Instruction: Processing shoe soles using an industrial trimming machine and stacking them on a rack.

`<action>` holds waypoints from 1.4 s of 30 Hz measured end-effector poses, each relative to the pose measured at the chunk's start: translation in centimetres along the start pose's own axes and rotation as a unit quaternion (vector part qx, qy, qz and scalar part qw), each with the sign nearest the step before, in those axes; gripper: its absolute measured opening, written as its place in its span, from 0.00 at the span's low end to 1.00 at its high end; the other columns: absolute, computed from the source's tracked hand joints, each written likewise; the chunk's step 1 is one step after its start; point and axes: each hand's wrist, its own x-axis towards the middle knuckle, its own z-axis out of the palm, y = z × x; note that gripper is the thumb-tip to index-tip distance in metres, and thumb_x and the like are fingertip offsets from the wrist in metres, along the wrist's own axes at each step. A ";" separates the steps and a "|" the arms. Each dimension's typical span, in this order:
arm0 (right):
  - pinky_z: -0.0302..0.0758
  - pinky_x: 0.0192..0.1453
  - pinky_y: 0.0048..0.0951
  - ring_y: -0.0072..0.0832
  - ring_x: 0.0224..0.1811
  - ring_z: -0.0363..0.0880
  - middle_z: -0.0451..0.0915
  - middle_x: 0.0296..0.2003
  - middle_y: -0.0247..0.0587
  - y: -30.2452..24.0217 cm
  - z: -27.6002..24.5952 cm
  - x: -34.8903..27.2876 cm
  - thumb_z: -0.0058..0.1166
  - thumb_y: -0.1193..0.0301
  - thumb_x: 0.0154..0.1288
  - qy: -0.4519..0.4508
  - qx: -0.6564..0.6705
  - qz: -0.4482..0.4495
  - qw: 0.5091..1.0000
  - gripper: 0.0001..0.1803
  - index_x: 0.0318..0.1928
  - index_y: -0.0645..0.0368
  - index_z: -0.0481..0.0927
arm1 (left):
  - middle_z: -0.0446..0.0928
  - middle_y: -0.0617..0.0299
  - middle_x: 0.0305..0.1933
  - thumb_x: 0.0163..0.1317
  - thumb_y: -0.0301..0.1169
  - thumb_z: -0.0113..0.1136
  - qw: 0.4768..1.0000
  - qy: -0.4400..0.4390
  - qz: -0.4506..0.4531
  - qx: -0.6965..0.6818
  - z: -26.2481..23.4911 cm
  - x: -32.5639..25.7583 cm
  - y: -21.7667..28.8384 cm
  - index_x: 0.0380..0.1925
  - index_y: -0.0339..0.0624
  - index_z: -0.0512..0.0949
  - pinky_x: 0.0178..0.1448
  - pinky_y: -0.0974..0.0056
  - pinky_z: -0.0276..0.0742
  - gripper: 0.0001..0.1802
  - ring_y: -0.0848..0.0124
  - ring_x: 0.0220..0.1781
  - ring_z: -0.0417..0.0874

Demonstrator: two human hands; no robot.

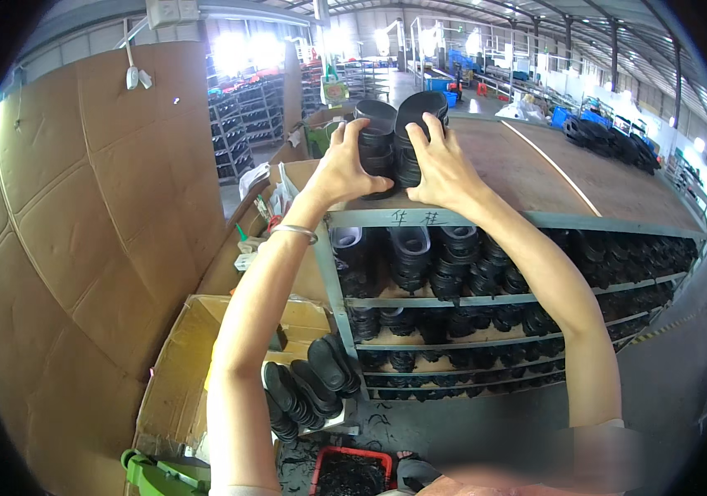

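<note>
Both of my arms reach forward over the near left corner of the rack's wooden top (527, 169). My left hand (340, 169) grips the left stack of black shoe soles (377, 149), fingers at its side and thumb across the near face. Against the neighbouring right stack of black shoe soles (407, 157), my right hand (444, 167) is curled the same way. The two stacks stand upright side by side, nearly touching, the right one a little taller. Their far sides are hidden.
Below, the metal rack's shelves (469, 299) hold many black soles. More lie in piles (308, 388) by an open cardboard box (176, 372). A red crate (353, 471) with black scraps sits on the floor. Tall cardboard (105, 182) walls the left; a black heap (610, 142) lies far right.
</note>
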 end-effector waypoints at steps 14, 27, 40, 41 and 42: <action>0.70 0.62 0.41 0.53 0.56 0.66 0.63 0.59 0.55 4.5 -2.3 -0.7 0.62 0.68 0.34 0.012 -0.084 -0.155 0.984 0.43 0.56 0.71 0.64 | 0.73 0.42 0.48 0.37 0.44 0.75 0.992 0.091 -0.072 0.057 1.0 0.7 1.5 0.56 0.44 0.64 0.53 0.53 0.75 0.45 0.49 0.50 0.78; 0.71 0.59 0.42 0.49 0.54 0.70 0.66 0.55 0.50 5.1 -1.3 -0.3 0.64 0.66 0.34 0.017 0.056 -0.177 0.982 0.44 0.57 0.63 0.63 | 0.78 0.55 0.45 0.58 0.46 0.63 0.881 0.108 -0.270 -0.373 0.6 3.7 -0.9 0.52 0.47 0.74 0.43 0.63 0.76 0.25 0.67 0.45 0.78; 0.59 0.66 0.36 0.37 0.63 0.61 0.64 0.55 0.44 7.5 -1.4 0.4 0.57 0.53 0.59 0.032 0.297 -0.061 0.952 0.31 0.58 0.55 0.66 | 0.78 0.58 0.30 0.53 0.39 0.61 0.851 0.341 -0.390 0.084 4.8 6.4 -0.5 0.37 0.41 0.77 0.43 0.68 0.77 0.15 0.68 0.36 0.81; 0.60 0.65 0.38 0.39 0.63 0.62 0.65 0.55 0.47 8.0 -0.7 1.0 0.55 0.46 0.58 0.073 0.332 -0.005 0.940 0.34 0.58 0.55 0.67 | 0.78 0.58 0.30 0.53 0.39 0.61 0.853 0.339 -0.387 0.083 4.0 6.5 -0.5 0.37 0.41 0.77 0.43 0.68 0.77 0.15 0.68 0.36 0.81; 0.61 0.63 0.40 0.40 0.62 0.63 0.65 0.54 0.51 8.4 0.0 1.5 0.54 0.40 0.56 0.115 0.365 0.051 0.922 0.38 0.58 0.54 0.68 | 0.78 0.56 0.33 0.50 0.41 0.62 0.878 0.189 -0.406 -0.171 2.3 6.2 -1.1 0.40 0.39 0.76 0.43 0.62 0.78 0.20 0.65 0.34 0.81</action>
